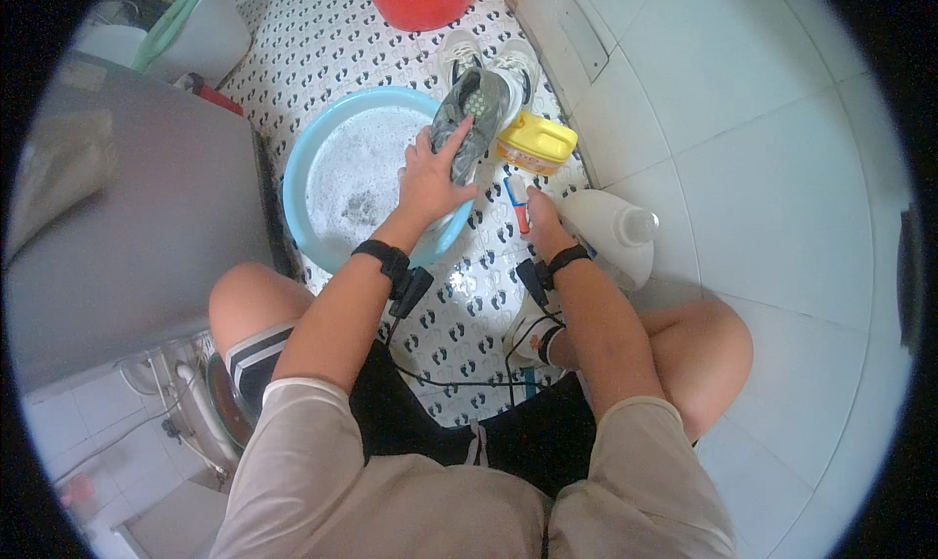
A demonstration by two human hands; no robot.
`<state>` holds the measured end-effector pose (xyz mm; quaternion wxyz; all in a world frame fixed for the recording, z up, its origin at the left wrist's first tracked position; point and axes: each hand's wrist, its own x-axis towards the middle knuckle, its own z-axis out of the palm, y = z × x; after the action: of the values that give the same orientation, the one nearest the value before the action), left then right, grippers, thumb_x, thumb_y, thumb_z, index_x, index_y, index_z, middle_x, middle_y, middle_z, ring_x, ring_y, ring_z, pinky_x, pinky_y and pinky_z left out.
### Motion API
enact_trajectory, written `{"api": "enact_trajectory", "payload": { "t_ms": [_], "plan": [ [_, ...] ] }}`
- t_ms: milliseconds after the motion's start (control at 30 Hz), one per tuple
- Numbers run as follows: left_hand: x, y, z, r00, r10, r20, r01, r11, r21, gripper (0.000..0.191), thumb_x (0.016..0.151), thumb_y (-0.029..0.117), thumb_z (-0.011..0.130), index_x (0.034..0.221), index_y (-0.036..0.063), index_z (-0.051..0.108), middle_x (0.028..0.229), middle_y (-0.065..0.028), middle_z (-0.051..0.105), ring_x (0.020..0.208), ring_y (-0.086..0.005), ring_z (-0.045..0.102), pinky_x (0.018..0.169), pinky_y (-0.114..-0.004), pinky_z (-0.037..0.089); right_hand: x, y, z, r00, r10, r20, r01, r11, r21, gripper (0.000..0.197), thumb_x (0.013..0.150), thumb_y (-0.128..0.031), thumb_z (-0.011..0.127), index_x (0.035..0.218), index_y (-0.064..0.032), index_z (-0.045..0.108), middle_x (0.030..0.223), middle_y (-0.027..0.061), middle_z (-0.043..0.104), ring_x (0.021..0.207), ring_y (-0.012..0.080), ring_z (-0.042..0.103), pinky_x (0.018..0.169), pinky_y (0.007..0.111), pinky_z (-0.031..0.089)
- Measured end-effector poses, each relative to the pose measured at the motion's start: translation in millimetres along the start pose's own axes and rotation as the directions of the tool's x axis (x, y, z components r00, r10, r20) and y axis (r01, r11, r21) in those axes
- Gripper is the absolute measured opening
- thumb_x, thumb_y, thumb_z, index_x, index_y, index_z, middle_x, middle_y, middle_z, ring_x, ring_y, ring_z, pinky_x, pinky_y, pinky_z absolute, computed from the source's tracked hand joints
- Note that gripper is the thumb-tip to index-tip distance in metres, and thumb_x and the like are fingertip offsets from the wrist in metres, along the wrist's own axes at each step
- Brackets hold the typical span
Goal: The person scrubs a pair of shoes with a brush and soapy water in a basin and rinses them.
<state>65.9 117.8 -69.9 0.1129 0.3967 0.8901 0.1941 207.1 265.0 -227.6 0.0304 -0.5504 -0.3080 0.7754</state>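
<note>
My left hand (pixel 431 174) grips a wet grey shoe (pixel 480 145) by its upper, fingers spread over the laces area and thumb on the near side. The shoe tilts across the right rim of a light-blue plastic basin (pixel 294 200), its toe towards me. Foamy, cloudy water (pixel 359 156) fills the basin, with a darker patch close to the near side. In my right hand (pixel 544 218) is a small scrub brush (pixel 519 206) with a red and blue handle and pale bristles, held above the floor apart from the shoe. My fingers partly hide its handle.
A pair of white sneakers (pixel 517 59) stands behind the grey shoe. To the right are a yellow container with a handle (pixel 542 143) and a white plastic jug (pixel 612 229) by the tiled wall (pixel 777 163). A red bucket (pixel 418 2) stands farther off. Black cables (pixel 454 384) hang between my wrists.
</note>
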Motion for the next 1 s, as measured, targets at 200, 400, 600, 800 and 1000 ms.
{"api": "enact_trajectory", "payload": {
  "t_ms": [200, 400, 600, 800, 1000],
  "plan": [
    [3, 16, -1, 1.000, 0.017, 0.019, -0.017, 1.000, -0.025, 0.111, 0.068, 0.033, 0.089, 0.158, 0.0509, 0.027, 0.149, -0.0300, 0.036, 0.129, -0.0516, 0.047, 0.102, -0.056, 0.049, -21, -17, -11, 0.955, -0.293, -0.053, 0.219, 0.811, -0.542, 0.046, 0.091, -0.036, 0.059, 0.107, 0.0048, 0.072, 0.104, 0.0206, 0.073, 0.084, 0.0320, 0.071, 0.077, 0.044, 0.055],
    [3, -6, -11, 0.999, 0.002, 0.033, 0.001, 0.997, -0.079, 0.100, 0.072, 0.036, 0.085, 0.157, 0.0474, 0.033, 0.138, -0.0289, 0.045, 0.120, -0.0511, 0.054, 0.097, -0.054, 0.052, -75, -40, 50, 0.840, -0.532, 0.107, 0.530, 0.761, -0.375, 0.047, 0.094, -0.038, 0.068, 0.111, 0.0055, 0.071, 0.096, 0.0155, 0.075, 0.077, 0.0230, 0.072, 0.061, 0.036, 0.055],
    [-4, 3, -1, 0.998, 0.025, -0.053, -0.039, 0.961, -0.275, 0.090, 0.077, 0.038, 0.080, 0.157, 0.0403, 0.038, 0.122, -0.0311, 0.051, 0.105, -0.0540, 0.060, 0.093, -0.055, 0.053, -102, -67, 64, 0.750, -0.547, 0.371, 0.655, 0.539, -0.529, 0.069, 0.094, -0.047, 0.072, 0.137, 0.0045, 0.058, 0.112, 0.0166, 0.071, 0.081, 0.0213, 0.072, 0.072, 0.034, 0.060],
    [-25, -29, -17, 0.987, -0.077, -0.141, 0.029, 0.948, -0.317, 0.103, 0.078, 0.034, 0.083, 0.163, 0.0253, 0.027, 0.115, -0.0287, 0.056, 0.101, -0.0482, 0.063, 0.091, -0.051, 0.053, -89, -33, 112, 0.613, -0.642, 0.460, 0.784, 0.426, -0.451, 0.061, 0.095, -0.035, 0.072, 0.136, 0.0079, 0.056, 0.117, 0.0182, 0.070, 0.102, 0.0219, 0.068, 0.088, 0.034, 0.054],
    [-38, -84, -20, 0.966, -0.089, -0.245, -0.006, 0.931, -0.364, 0.108, 0.076, 0.036, 0.087, 0.159, 0.0022, 0.027, 0.129, -0.0281, 0.055, 0.118, -0.0446, 0.058, 0.101, -0.048, 0.049, -65, -13, 138, 0.706, -0.528, 0.472, 0.704, 0.454, -0.546, 0.047, 0.099, -0.019, 0.063, 0.140, 0.0036, 0.054, 0.126, 0.0166, 0.069, 0.113, 0.0234, 0.066, 0.099, 0.034, 0.049]
  ]
}}
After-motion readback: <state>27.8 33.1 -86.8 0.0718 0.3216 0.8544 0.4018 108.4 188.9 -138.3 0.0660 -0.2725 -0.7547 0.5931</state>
